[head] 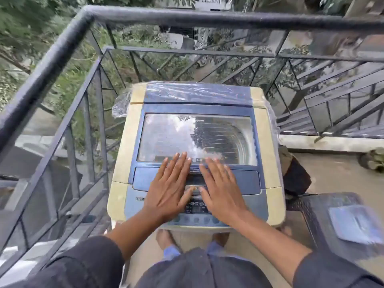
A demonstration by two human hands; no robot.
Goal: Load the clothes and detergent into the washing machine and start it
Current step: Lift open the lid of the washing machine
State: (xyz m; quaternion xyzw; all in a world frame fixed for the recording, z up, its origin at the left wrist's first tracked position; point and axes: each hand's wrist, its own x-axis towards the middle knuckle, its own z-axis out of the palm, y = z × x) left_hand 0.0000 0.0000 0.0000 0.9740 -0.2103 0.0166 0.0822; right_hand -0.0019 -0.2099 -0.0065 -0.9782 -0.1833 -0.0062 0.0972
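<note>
A top-loading washing machine [268,154] with cream sides and a blue top stands in front of me on a balcony. Its glass lid [187,134] is down, and the steel drum shows through it. My left hand [170,190] and my right hand [220,190] lie flat, side by side, palms down with fingers spread, over the lid's front edge and the control panel [196,206]. Neither hand holds anything. Clear plastic wrap covers the machine's back part. No clothes or detergent are visible.
A dark metal railing [62,59] runs close along the left and the far side. At the right, a dark woven stand [315,215] carries a flat blue lidded box [355,223]. A dark bundle [295,173] sits beside the machine's right side. My feet stand below the machine's front.
</note>
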